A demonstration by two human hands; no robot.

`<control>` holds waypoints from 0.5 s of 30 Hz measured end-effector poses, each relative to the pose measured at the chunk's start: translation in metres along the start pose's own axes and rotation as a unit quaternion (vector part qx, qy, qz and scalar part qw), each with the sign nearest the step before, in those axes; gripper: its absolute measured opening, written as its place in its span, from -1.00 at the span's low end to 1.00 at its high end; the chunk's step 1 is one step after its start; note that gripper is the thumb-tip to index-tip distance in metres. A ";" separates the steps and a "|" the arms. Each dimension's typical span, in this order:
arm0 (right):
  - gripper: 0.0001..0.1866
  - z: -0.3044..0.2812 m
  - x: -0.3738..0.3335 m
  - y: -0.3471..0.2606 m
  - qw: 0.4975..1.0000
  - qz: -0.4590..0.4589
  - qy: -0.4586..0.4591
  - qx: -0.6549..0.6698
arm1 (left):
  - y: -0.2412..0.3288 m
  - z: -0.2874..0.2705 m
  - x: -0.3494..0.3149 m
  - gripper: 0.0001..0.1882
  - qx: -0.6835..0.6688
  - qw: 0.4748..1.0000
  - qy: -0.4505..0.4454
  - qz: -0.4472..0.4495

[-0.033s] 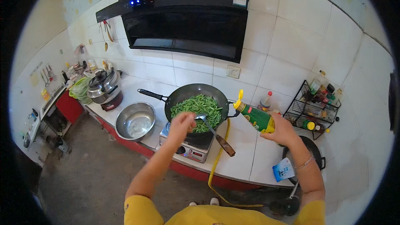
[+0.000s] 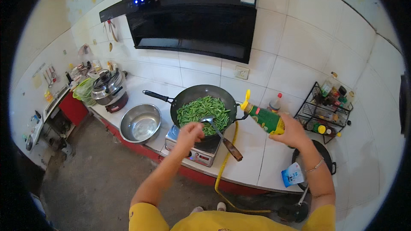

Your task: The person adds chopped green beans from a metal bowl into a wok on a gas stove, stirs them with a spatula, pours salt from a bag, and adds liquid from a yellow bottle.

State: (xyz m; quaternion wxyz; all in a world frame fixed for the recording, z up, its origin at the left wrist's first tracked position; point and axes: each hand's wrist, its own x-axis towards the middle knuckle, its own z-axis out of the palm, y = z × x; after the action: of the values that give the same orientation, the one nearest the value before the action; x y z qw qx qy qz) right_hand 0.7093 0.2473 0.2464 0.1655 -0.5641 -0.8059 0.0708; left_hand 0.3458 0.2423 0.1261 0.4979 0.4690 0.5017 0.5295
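Observation:
My right hand (image 2: 293,131) is wrapped round a green and yellow squeeze bottle (image 2: 266,119). The bottle tilts, its open yellow flip cap (image 2: 245,99) pointing left towards the wok's right side. My left hand (image 2: 190,136) hovers at the near left rim of the dark wok (image 2: 188,95), fingers curled closed; whatever is in them, if anything, is hidden. Chopped green beans (image 2: 204,110) fill the wok's bottom. A spatula (image 2: 208,119) rests in the beans, its wooden handle (image 2: 232,149) sticking out over the near rim, held by neither hand.
Beneath the wok is a portable stove (image 2: 200,157), with a yellow hose (image 2: 222,167) beside it. A metal basin (image 2: 140,123) stands left, and a pressure cooker (image 2: 109,89) further back. On the right are a condiment rack (image 2: 319,107), a dark pan (image 2: 321,152) and a blue-white packet (image 2: 293,175).
The whole view shifts slightly. My left hand has moved a little lower and to the right, while my right hand keeps the bottle tilted in much the same place.

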 end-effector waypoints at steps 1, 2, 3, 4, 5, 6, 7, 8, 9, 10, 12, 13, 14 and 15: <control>-0.17 -0.004 0.009 -0.002 0.999 -0.036 0.036 -0.001 | -0.024 0.000 -0.009 -0.70 0.003 1.000 -0.004 -0.025; -0.17 -0.026 0.028 -0.019 0.993 -0.061 0.103 0.010 | -0.034 0.010 -0.034 -0.71 -0.022 0.996 -0.004 -0.083; -0.18 -0.036 0.043 -0.033 0.987 -0.086 0.127 0.055 | -0.045 0.011 -0.043 -0.70 -0.041 0.996 0.019 -0.071; -0.20 -0.044 0.053 -0.049 0.976 -0.122 0.164 0.080 | -0.050 0.012 -0.049 -0.70 -0.045 0.997 0.023 -0.059; -0.25 -0.039 0.066 -0.057 0.966 -0.138 0.189 0.114 | -0.057 0.015 -0.051 -0.70 -0.063 0.996 0.030 -0.058; -0.29 -0.029 0.081 -0.061 0.954 -0.155 0.211 0.148 | -0.064 0.017 -0.053 -0.71 -0.082 0.994 0.038 -0.059; -0.33 -0.002 0.104 -0.049 0.986 -0.127 0.104 -0.012 | -0.068 0.022 -0.053 -0.72 -0.083 0.994 0.040 -0.054; -0.37 0.035 0.126 -0.033 0.981 -0.094 -0.009 -0.166 | -0.072 0.024 -0.055 -0.73 -0.080 0.995 0.044 -0.051; -0.39 0.055 0.137 -0.025 0.961 -0.130 -0.059 -0.237 | -0.073 0.019 -0.050 -0.74 -0.074 0.996 0.046 -0.039; -0.41 0.067 0.142 -0.016 0.932 -0.162 -0.110 -0.304 | -0.085 0.015 -0.055 -0.76 -0.102 0.991 0.050 -0.064; -0.40 0.066 0.159 -0.036 0.947 -0.147 -0.077 -0.275 | -0.079 0.004 -0.061 -0.78 -0.148 0.985 0.089 -0.023; -0.40 0.073 0.160 -0.044 0.955 -0.137 -0.073 -0.253 | -0.087 -0.010 -0.061 -0.79 -0.111 0.989 0.093 -0.033; -0.40 0.073 0.167 -0.053 0.955 -0.140 -0.073 -0.253 | -0.091 -0.018 -0.058 -0.80 -0.129 0.986 0.100 -0.037; -0.40 0.070 0.176 -0.065 0.956 -0.139 -0.071 -0.247 | -0.088 -0.028 -0.060 -0.80 -0.138 0.984 0.107 -0.035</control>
State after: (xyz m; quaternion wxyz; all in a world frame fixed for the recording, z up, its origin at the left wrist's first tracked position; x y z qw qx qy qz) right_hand 0.5731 0.3938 0.2339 -0.0285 -0.4631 -0.8785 -0.1141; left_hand 0.3270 0.1811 0.0373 0.5194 0.3186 0.4901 0.6233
